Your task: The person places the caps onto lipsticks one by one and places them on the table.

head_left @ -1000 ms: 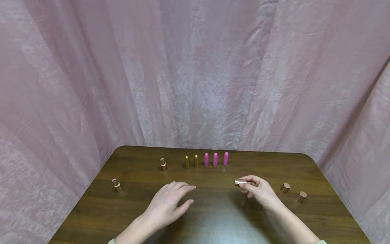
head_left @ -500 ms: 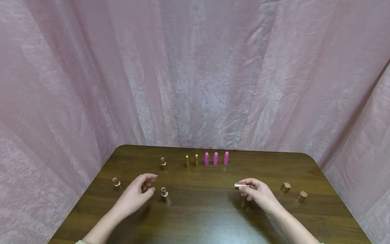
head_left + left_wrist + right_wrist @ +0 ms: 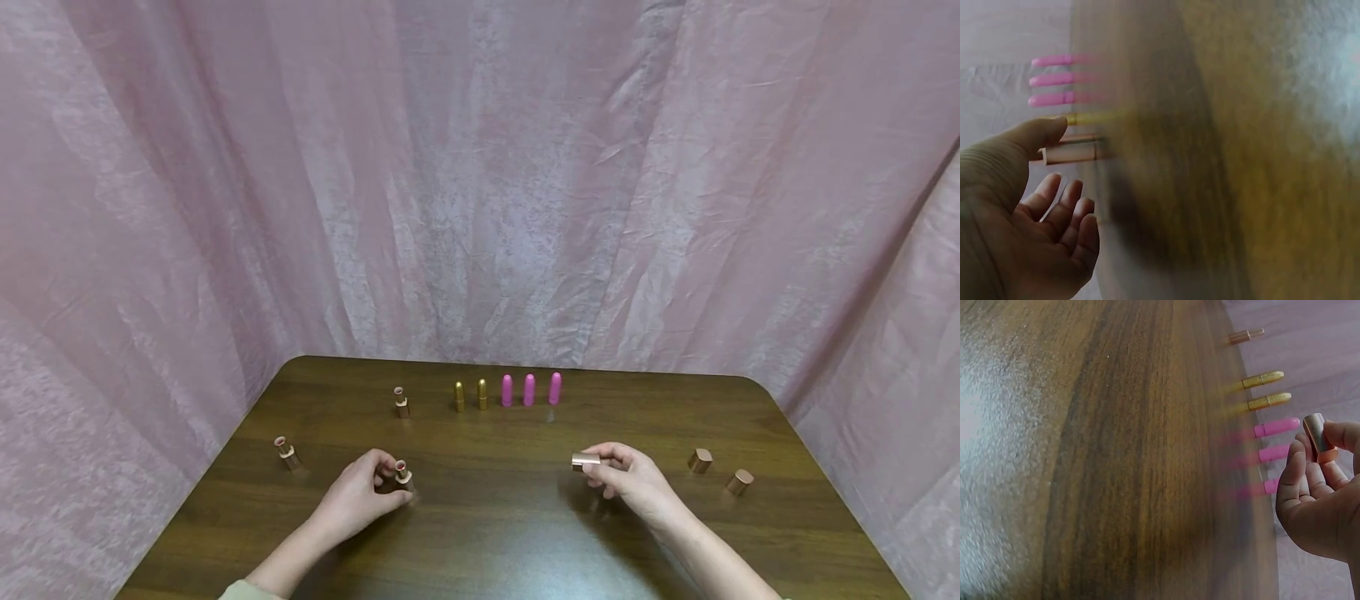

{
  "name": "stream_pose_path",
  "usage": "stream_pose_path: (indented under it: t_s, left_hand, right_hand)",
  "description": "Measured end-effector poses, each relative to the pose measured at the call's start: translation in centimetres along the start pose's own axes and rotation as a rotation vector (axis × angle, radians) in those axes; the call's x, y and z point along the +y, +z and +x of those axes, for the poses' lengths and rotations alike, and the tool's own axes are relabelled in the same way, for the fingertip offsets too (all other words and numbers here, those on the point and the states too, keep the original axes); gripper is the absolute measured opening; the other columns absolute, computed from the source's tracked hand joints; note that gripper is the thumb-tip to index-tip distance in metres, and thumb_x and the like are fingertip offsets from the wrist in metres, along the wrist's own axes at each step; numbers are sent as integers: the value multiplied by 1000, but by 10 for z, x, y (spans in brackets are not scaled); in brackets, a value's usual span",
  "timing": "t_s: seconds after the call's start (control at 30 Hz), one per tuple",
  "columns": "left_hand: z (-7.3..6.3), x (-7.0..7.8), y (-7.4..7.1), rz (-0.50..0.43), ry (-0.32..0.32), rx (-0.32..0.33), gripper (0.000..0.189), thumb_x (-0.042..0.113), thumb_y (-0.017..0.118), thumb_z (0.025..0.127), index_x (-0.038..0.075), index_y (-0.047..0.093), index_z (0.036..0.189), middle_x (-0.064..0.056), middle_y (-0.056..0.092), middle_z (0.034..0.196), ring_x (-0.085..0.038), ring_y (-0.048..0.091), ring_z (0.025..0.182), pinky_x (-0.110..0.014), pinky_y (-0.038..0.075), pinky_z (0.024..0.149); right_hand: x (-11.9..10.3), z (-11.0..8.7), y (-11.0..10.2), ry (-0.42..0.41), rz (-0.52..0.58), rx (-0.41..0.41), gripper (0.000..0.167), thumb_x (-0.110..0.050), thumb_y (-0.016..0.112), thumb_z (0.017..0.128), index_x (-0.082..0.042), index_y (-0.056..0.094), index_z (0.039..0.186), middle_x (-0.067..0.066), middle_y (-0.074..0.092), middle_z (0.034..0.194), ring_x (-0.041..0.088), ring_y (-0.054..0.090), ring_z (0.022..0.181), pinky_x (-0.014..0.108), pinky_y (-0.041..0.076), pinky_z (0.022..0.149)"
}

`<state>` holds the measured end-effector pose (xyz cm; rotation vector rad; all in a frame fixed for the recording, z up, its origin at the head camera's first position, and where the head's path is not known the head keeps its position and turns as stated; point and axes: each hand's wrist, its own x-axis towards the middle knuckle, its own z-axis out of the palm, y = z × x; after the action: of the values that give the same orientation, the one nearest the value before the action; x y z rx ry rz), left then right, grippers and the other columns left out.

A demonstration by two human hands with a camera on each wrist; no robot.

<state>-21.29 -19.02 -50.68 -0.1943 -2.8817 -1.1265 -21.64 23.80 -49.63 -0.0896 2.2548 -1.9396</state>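
My left hand [image 3: 358,500] has its thumb and fingers on either side of an uncapped rose-gold lipstick tube [image 3: 405,481] that stands upright on the table. In the left wrist view, a gap shows between the curved fingers [image 3: 1060,215] and the tube [image 3: 1071,154]. My right hand [image 3: 633,483] pinches a rose-gold lipstick cap [image 3: 585,462] between thumb and fingers, held sideways above the table. The same cap [image 3: 1317,434] shows in the right wrist view.
Two more uncapped tubes [image 3: 287,453] stand at the left and back left. Two gold bullet-shaped tubes [image 3: 482,395] and three pink ones [image 3: 529,391] line the back of the wooden table [image 3: 495,533]. Two rose-gold caps [image 3: 701,461] stand at the right. A pink curtain [image 3: 480,183] hangs behind.
My left hand moved left, uncovering the standing lipstick tube, then came back right with its fingers around it. The right hand, still holding the cap, has sunk slightly toward me.
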Motion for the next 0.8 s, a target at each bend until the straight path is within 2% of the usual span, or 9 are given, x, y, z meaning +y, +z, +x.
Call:
stream_pose_path:
  t_s: [0.13,0.37,0.63,0.8]
  left_hand:
    - [0,1,6,36,-13,9,41,30,93,73,17,63,98,7,62,93,-14,55,86,-35,46,78]
    - [1,0,14,42,-8,33,37,26,92,74,18,61,93,10,62,90,-11,56,80,-30,45,72]
    - [1,3,14,35,-23,38,30,20,87,80,19,59,90,10,68,97,-8,58,78,-29,47,71]
    - [1,10,10,38,12,41,30,14,86,79,18,58,91,9,68,92,-7,62,82,-31,50,74]
  right_hand:
    - [1,-1,0,-7,-1,-11,38,-15,74,92,6,63,123,7,73,100,19,65,86,28,51,68]
    - [1,-2,1,-3,0,-17,40,-16,75,92,5,64,123,12,72,102,20,65,86,29,52,69]
    - [3,-1,2,-15,6,-31,39,-14,73,93,6,63,124,10,72,103,19,64,85,29,51,67]
    - [1,-2,2,-7,-9,-22,38,-16,75,92,5,64,123,10,72,103,20,64,86,29,52,68]
